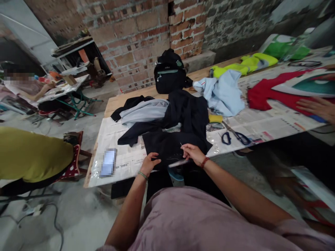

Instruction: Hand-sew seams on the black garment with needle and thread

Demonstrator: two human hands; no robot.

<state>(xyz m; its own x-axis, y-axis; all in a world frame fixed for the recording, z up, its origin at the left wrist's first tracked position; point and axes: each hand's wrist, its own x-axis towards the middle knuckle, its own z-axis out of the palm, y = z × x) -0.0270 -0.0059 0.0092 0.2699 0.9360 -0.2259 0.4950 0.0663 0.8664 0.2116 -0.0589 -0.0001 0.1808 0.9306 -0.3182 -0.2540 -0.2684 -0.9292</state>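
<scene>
- While the right hand [193, 154] pinches an apparent needle [181, 144], the left hand [149, 164] spreads its fingers on black fabric [167, 143] at the counter's [109, 108] near edge.
- Likely stitching; the next pull calls for steady fabric.

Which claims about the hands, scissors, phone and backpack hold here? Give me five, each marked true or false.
1. The left hand and right hand are both at the black cloth. True.
2. The scissors and phone lie on the table. True.
3. The right hand grips the scissors. False: it pinches a thin needle-like item.
4. The black backpack sits beyond the black cloth. True.
5. In view, the phone is right of the scissors. False: it is left.
</scene>
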